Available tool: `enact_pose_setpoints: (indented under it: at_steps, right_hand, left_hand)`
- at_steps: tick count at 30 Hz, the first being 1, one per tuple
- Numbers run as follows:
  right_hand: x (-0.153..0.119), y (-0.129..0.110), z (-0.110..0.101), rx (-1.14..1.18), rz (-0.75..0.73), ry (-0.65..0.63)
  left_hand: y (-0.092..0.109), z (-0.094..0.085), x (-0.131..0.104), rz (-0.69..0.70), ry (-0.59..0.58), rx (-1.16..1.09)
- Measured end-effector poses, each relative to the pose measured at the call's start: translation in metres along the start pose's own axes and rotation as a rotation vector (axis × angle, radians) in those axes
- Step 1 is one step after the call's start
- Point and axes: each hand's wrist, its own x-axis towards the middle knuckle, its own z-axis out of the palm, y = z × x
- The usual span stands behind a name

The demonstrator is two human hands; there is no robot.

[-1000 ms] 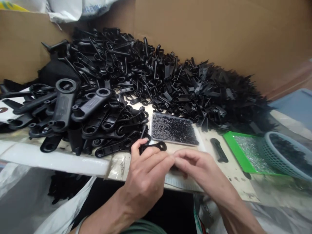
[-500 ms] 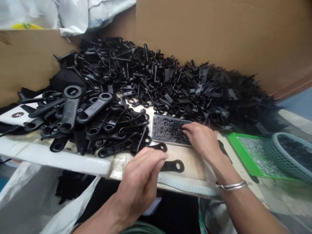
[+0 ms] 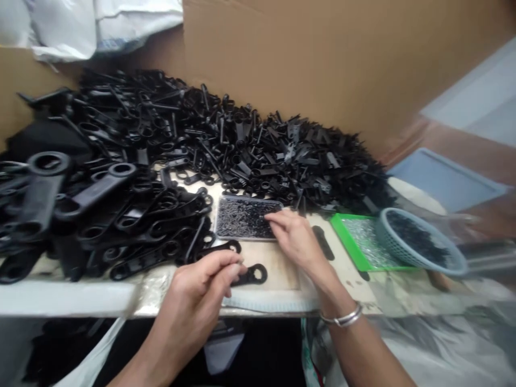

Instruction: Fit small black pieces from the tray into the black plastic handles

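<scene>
My left hand (image 3: 197, 295) is closed in a pinch, thumb tip against the index finger, above the front edge of the table. Anything in that pinch is too small to make out. Just beyond its fingertips lies a black plastic arm with a ringed end (image 3: 257, 274), partly hidden by the hand. A shallow clear tray (image 3: 217, 228) holds many tiny dark and shiny pieces. Over its right side, my right hand (image 3: 296, 239) has its thumb and fingertips pressed together at the pieces. Whether a piece is between them is hidden.
Large black ring-ended arms (image 3: 44, 199) are heaped at left. A long pile of smaller black parts (image 3: 242, 140) runs along the cardboard wall (image 3: 322, 59). At right, a blue basket (image 3: 419, 258) of dark parts rests on a green tray (image 3: 346, 242) of clear pieces.
The view has swung right, so the table's contents appear further left. My right hand stays at the tray's right side. My left hand remains pinched, turned slightly with its thumb showing more.
</scene>
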Motion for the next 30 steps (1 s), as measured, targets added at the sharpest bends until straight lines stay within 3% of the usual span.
enact_pose_setpoints:
  at_steps: [8,13,15,22,30]
  right_hand:
    - [-0.016,-0.018,-0.01,0.245,0.105,0.039]
    - [-0.036,-0.036,-0.017,0.812,0.296,-0.024]
    - [-0.045,-0.044,-0.018,0.914,0.341,-0.046]
    - [-0.068,-0.057,-0.003,0.792,0.225,0.034]
    - [-0.071,-0.06,0.009,0.741,0.163,0.072]
  left_hand:
    - [0.0,0.006,0.005,-0.11,0.0,-0.161]
    - [0.003,0.009,0.008,-0.188,-0.038,-0.188]
    - [0.007,0.01,0.007,-0.206,-0.046,-0.209]
    - [0.01,0.017,0.002,-0.175,-0.145,-0.345]
    - [0.002,0.014,-0.003,-0.094,-0.136,-0.211]
